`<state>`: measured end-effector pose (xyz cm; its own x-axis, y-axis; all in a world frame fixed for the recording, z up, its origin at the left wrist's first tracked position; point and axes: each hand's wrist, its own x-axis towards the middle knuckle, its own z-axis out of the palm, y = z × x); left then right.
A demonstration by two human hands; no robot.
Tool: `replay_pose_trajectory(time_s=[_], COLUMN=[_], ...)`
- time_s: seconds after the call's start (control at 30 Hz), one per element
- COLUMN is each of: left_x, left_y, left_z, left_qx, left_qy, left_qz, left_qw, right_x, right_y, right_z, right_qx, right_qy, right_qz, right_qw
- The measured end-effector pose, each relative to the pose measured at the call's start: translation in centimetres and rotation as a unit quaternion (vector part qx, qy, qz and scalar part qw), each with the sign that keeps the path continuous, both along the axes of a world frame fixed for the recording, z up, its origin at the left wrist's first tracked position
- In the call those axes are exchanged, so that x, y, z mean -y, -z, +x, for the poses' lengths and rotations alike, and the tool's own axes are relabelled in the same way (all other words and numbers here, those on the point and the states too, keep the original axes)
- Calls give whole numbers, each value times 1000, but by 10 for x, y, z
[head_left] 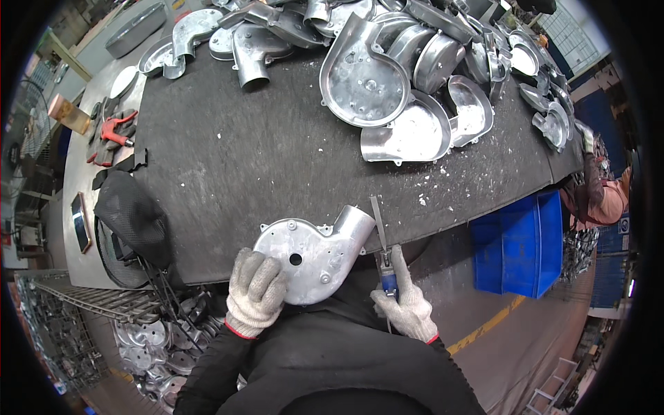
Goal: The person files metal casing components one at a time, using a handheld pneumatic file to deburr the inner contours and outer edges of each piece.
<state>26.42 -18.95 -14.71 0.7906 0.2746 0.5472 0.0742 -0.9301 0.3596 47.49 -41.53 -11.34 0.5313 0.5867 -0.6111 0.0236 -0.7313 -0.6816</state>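
Fingers: left hand (256,290) wraps the blower housing (315,252); right hand (403,299) is closed round a file (380,238).
Place: near table (263,159) edge.
Progress: one housing in hand; far pile of housings (415,76) apparently waits.

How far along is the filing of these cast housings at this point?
Finished pieces cannot be told apart here. In hand: the left hand grips a snail-shaped metal housing at the mat's near edge, while the right hand holds a file against its outlet. Left: a large heap of housings across the mat's far side.
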Motion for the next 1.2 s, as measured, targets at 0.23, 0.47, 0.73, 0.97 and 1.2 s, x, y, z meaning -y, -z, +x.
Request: replay_pose_trajectory(time_s=[0.23,0.47,0.73,0.97,1.2], left_x=[2,5,6,3,10], left_y=[5,13,10,2,8], left_z=[6,3,2,1,-4], left_qx=[32,57,53,13,21], left_qy=[-32,-36,-44,-39,-51], left_qz=[39,68,62,65,53], left_qw=[998,995,996,997,997], right_x=[0,6,2,17,18], right_y=[2,11,6,26,25], right_z=[2,-1,2,4,4], right_qx=[24,37,23,-4,5], right_qy=[-28,-33,-40,18,-16], right_qz=[5,13,20,118,71], right_qw=[999,999,999,993,997])
